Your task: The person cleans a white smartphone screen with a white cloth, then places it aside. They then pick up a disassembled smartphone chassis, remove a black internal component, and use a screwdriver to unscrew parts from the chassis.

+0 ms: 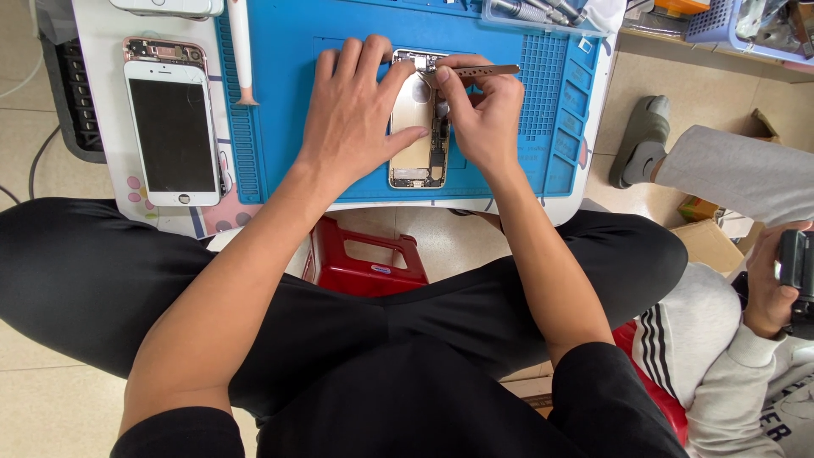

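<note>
An opened gold phone body (414, 140) lies face up on the blue work mat (288, 102), its inner parts showing along the right side. My left hand (354, 110) rests flat over the phone's left and top, fingers spread, pinning it down. My right hand (483, 110) grips metal tweezers (476, 72) whose tips point left into the top of the phone body, close to my left fingertips.
A detached white phone screen (172, 127) lies left of the mat. A white plastic pry tool (241, 51) lies on the mat's left edge. A tool tray (534, 12) sits at the top. A red stool (366, 259) stands below the table. Another person (746, 339) sits at right holding a dark device.
</note>
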